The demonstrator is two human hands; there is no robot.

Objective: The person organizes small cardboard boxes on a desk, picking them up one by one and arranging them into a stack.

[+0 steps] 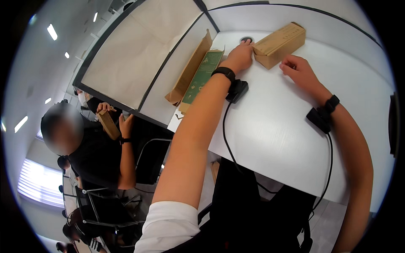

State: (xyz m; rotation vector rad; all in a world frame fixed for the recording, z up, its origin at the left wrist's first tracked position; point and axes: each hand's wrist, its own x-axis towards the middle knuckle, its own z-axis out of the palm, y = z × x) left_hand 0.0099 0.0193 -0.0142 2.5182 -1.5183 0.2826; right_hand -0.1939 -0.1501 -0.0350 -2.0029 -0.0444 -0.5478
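A closed, long brown cardboard box (280, 42) lies at a slant near the back of the white desk, with printing on its top. My left hand (241, 56) reaches palm down beside the box's left end, fingers stretched over a round dark cable grommet (246, 40). No object shows in that hand, though its underside is hidden. In front of the box's right part is my right hand (299, 69), its fingers curled in and nothing visible between them. Left of my left forearm lies an opened cardboard box (190, 72) with a green printed panel (202, 76), partly covered by the arm.
Low partitions (177, 72) border the white desk (272, 132) at the left and back. Black devices (237, 91) strapped to both wrists trail cables (225, 132) over the desk's front edge. Beyond the left partition, a person (95, 151) holds a small cardboard box (108, 124).
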